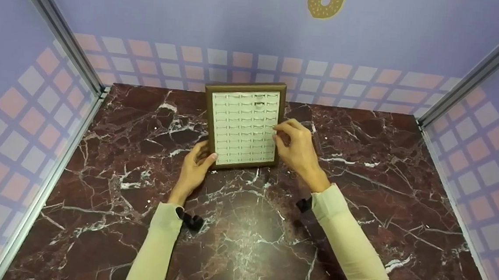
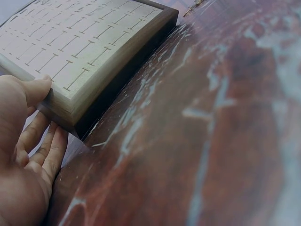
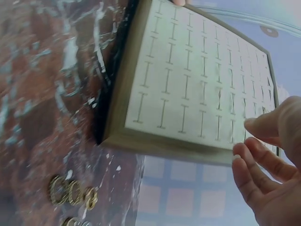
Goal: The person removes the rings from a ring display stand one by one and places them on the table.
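A ring display board [image 1: 245, 128] in a brown frame, with rows of slots in its white face, stands tilted back on the table. My left hand [image 1: 197, 165] grips its lower left corner, the thumb [image 2: 37, 89] on the front and the other fingers underneath. Close to the right-hand slot column is my right hand [image 1: 295, 145], thumb and forefinger bent towards each other. In the right wrist view a gap shows between those fingertips [image 3: 251, 125]; whether they hold anything small is unclear. Two dark, ring-like shapes [image 1: 259, 104] show in the upper slots.
Several gold-coloured rings [image 3: 74, 192] lie on the table beside the board in the right wrist view. The dark red marbled table [image 1: 242, 245] is bounded by a back wall [image 1: 257, 30] and side panels with metal edges.
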Tool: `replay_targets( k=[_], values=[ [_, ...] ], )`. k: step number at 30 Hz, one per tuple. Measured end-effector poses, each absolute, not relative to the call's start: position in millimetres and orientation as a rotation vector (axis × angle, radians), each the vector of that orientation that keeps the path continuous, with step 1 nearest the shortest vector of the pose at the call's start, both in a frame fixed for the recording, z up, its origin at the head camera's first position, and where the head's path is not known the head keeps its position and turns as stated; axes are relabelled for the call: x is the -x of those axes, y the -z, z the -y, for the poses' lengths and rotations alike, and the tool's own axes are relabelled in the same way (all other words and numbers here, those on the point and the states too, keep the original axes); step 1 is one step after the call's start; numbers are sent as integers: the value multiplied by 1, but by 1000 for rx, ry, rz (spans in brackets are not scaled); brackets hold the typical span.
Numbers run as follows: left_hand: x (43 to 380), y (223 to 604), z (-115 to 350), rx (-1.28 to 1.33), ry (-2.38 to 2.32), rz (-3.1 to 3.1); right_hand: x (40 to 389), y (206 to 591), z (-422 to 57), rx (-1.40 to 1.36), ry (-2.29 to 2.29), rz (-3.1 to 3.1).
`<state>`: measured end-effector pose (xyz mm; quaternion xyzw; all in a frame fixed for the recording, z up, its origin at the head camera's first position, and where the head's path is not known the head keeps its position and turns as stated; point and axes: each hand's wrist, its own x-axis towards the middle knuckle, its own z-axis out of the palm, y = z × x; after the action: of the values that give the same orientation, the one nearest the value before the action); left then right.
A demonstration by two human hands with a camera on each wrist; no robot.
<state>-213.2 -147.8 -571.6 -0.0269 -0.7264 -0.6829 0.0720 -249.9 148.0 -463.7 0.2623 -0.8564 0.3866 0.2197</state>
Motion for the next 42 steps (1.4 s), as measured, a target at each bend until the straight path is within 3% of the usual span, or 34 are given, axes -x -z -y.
replay_targets(
  k=[10, 19, 42],
  values=[
    [199, 546, 141, 48, 2012, 2243, 267, 451, -126, -733, -1098, 2252],
    [213, 572, 148, 63, 2029, 2224, 279, 445, -112, -698, -1145, 2193],
    [212, 571, 151, 103, 2044, 2222, 291, 445, -89, -644, -1061, 2178]
  ],
)
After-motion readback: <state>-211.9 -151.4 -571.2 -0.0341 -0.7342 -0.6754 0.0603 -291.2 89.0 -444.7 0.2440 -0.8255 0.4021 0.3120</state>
